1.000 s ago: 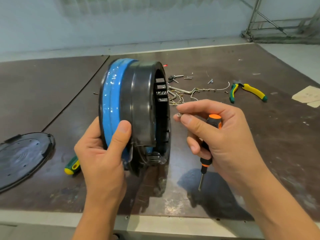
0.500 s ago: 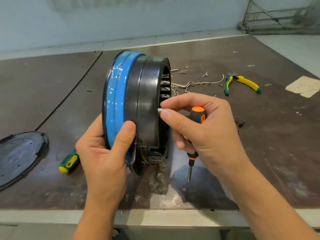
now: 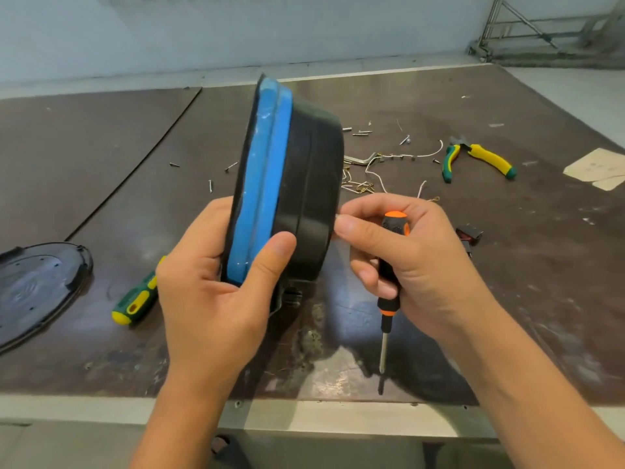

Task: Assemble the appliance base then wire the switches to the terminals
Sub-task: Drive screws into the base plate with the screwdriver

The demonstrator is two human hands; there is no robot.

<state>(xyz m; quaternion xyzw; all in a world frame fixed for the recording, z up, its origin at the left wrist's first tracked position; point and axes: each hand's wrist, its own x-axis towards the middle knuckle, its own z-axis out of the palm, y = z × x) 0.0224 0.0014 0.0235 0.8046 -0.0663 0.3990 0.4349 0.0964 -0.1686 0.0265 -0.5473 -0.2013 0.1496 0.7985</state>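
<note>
My left hand (image 3: 216,299) grips the round appliance base (image 3: 304,198), black with a blue band, and holds it on edge above the dark table (image 3: 507,282). Its open side faces right, away from me, so the inside is hidden. My right hand (image 3: 416,262) pinches a small screw between thumb and forefinger at the base's right rim. The other fingers of that hand hold an orange-and-black screwdriver (image 3: 387,289), tip pointing down. Loose wires and terminals (image 3: 372,174) lie on the table behind the base.
A black round cover plate (image 3: 37,286) lies at the left edge. A green-and-yellow screwdriver (image 3: 135,299) rests left of my left hand. Green-and-yellow pliers (image 3: 480,160) lie at the back right, scattered screws (image 3: 358,132) nearby, a small black-and-red switch (image 3: 468,235) at right.
My left hand has turned the base so its open side now faces away. My right hand moved the screw left to the rim, keeping the screwdriver.
</note>
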